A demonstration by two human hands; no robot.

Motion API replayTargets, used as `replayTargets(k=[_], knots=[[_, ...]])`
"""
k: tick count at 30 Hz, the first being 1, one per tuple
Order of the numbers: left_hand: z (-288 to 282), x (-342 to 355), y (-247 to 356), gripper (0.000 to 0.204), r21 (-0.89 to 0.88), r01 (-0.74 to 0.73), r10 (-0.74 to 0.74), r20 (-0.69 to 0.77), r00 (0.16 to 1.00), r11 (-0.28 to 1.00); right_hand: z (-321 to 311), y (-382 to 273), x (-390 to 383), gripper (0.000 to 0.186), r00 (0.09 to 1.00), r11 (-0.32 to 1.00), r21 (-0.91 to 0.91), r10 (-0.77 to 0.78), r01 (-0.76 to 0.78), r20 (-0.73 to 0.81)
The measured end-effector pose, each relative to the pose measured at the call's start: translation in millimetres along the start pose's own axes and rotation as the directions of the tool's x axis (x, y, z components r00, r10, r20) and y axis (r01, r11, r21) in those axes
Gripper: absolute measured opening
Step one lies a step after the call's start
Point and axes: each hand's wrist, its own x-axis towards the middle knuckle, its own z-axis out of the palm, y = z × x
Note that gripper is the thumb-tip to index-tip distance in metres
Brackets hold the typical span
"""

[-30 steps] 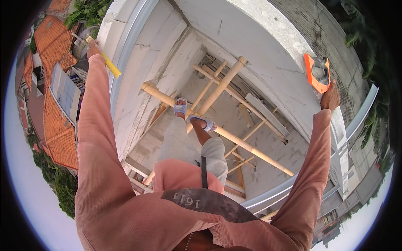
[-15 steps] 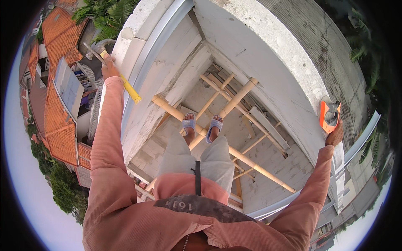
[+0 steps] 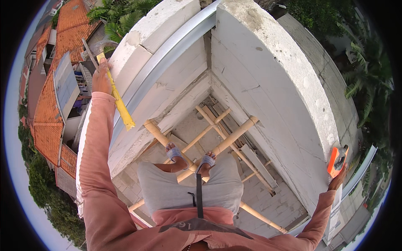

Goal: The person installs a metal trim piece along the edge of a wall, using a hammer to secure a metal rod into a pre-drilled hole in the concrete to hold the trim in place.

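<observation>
My left hand (image 3: 101, 78) is closed round a hammer with a yellow handle (image 3: 118, 102) and a curved metal head (image 3: 104, 44). A thin grey, bar-like piece (image 3: 90, 55) sticks up beside the hammer from the same hand; its kind is unclear. This hand is over the left block wall (image 3: 161, 23), next to a metal channel (image 3: 142, 79). Far to the right, my right hand (image 3: 337, 179) grips an orange and black handled tool (image 3: 336, 162) at the top edge of the right wall (image 3: 293, 67). The palm side is hidden.
My sandalled feet (image 3: 176, 154) stand on crossed bamboo poles (image 3: 232, 136) high above a floor with loose boards (image 3: 259, 165). Another metal channel (image 3: 360, 171) juts out at the right. Tiled roofs (image 3: 50, 121) lie below, outside the left wall.
My view has shifted, so the wall corner sits lower. My knees are bent and spread wider. Both hands keep their tools; the right one appears lower in view.
</observation>
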Motion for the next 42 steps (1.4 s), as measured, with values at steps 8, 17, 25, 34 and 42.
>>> replayTargets(k=[8, 17, 25, 34, 42], knots=[[3, 6, -36, 0.050, -0.371, 0.002, 0.078, 0.201, 0.976, 0.929, -6, -9, -1, 0.079, 0.967, 0.938, -0.303, -0.217, 0.169, -0.132], [-17, -32, -62, 0.050, -0.456, -0.161, 0.280, 0.205, 0.938, 0.875, -6, -5, 0, 0.078, 0.901, 0.800, -0.562, -0.381, 0.208, -0.209], [-45, -51, -76, 0.051, -0.503, -0.215, 0.357, 0.205, 0.911, 0.837, -18, 6, 4, 0.078, 0.890, 0.701, -0.700, -0.398, 0.138, -0.224], [-63, -111, -56, 0.051, -0.659, -0.310, 0.544, 0.181, 0.820, 0.686, -10, -9, -1, 0.078, 0.879, 0.654, -0.752, -0.401, 0.078, -0.257], [24, -197, -48, 0.052, -0.873, 0.016, 0.675, 0.389, 0.626, 0.488, -19, -24, -12, 0.078, 0.869, 0.575, -0.817, -0.384, -0.039, -0.312]])
